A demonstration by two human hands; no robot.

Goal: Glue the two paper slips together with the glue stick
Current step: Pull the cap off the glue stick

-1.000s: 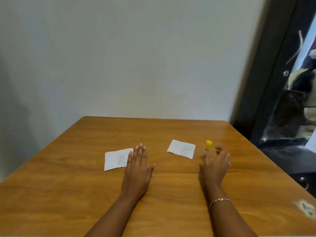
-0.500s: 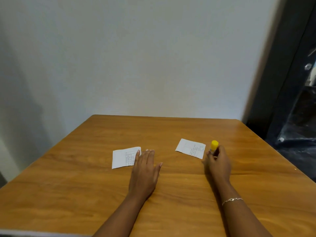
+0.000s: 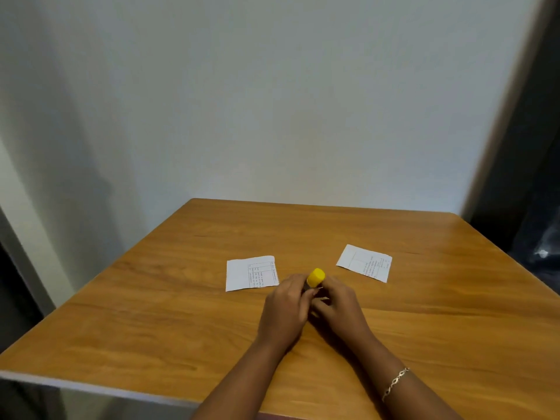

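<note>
Two white printed paper slips lie flat on the wooden table (image 3: pixel 424 344): the left slip (image 3: pixel 251 273) and the right slip (image 3: pixel 365 262). Between them, both of my hands meet around the glue stick (image 3: pixel 315 277), whose yellow cap pokes up and away from me. My left hand (image 3: pixel 288 310) grips its dark body from the left. My right hand (image 3: pixel 341 310) holds it from the right, fingers curled. Most of the stick's body is hidden by my fingers.
A plain white wall (image 3: pixel 272 101) rises just behind the table's far edge. A dark doorway (image 3: pixel 533 177) stands at the right. The table's left edge (image 3: pixel 97 280) and its near left corner drop off to the floor.
My right hand lifted the glue stick from beside the right slip and carried it left to the table's middle. My left hand left the table by the left slip and joined it on the stick.
</note>
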